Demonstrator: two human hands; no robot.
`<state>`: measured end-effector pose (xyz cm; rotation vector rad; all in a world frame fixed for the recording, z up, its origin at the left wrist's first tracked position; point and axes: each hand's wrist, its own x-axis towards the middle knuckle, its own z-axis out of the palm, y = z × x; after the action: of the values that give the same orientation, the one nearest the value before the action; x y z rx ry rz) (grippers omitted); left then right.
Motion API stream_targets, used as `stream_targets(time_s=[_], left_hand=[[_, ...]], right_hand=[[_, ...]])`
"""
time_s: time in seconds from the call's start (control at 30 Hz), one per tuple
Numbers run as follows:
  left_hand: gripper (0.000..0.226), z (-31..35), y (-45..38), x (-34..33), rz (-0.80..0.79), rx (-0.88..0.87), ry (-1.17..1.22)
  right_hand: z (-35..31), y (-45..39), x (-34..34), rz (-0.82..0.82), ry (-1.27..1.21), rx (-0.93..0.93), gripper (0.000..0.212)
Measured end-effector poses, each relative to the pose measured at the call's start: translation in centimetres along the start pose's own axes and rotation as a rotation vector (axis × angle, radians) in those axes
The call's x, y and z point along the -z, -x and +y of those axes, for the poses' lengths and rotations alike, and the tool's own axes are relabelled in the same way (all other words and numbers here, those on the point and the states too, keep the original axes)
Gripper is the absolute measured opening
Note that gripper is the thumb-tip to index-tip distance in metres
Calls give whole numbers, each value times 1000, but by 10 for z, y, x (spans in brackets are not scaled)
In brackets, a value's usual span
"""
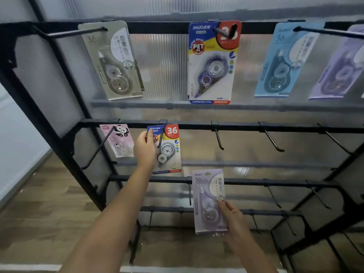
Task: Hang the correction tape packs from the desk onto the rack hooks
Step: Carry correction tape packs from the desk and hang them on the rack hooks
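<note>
At the left of the middle rail, a pink panda pack [118,141] is hanging on its hook; just right of it, your left hand [144,147] is pinching the top left edge of the blue and red pack [168,148], which is sitting on the second hook [160,139]; lower, right of centre, your right hand [231,214] is gripping the lilac pack [209,200] by its right edge, holding it upright before the black rack [236,127], off any hook.
</note>
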<state>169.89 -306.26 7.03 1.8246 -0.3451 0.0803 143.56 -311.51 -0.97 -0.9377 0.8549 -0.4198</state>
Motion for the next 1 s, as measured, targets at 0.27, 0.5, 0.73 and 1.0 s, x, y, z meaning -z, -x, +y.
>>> stream_targets(time_s=[0.27,0.5,0.73,1.0], left_hand=[[36,-18,-1,-9,-52,102,-116],[38,-62,68,-11,-203,226,-262],[23,-54,135,-58,-622,-184,-581],[42,7,210,-130,-920,-588,-997]], right_hand=[[9,0,10,32,12,25,31],[8,15,33,10,-32,75,28],[-10,45,81,71,-153,167,22],[-56,74,151,254,-254,274,43]])
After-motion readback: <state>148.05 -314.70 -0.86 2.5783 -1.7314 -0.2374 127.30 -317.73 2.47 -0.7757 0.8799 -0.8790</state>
